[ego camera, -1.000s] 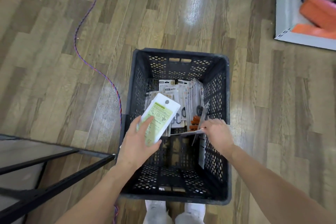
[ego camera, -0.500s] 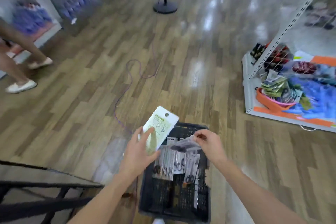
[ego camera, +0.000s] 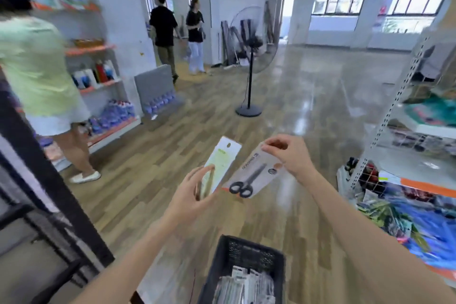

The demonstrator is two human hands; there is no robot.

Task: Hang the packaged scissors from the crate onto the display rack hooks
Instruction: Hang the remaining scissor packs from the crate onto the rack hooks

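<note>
A: What does each grip hold?
B: Left hand (ego camera: 191, 196) clasps a green-backed pack (ego camera: 219, 164); right hand (ego camera: 292, 155) pinches the scissors pack (ego camera: 254, 176) at its top edge.
A: The crate (ego camera: 246, 253)?
B: On the floor below both grips, more packs inside.

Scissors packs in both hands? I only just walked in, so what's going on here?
A person is restocking. The left hand grips a stack of packs with a green-and-white card back facing up. The right hand pinches the top of one packaged pair of black-handled scissors. Both are raised above the black crate on the floor, which holds more packs. Nothing is on a hook yet.
</note>
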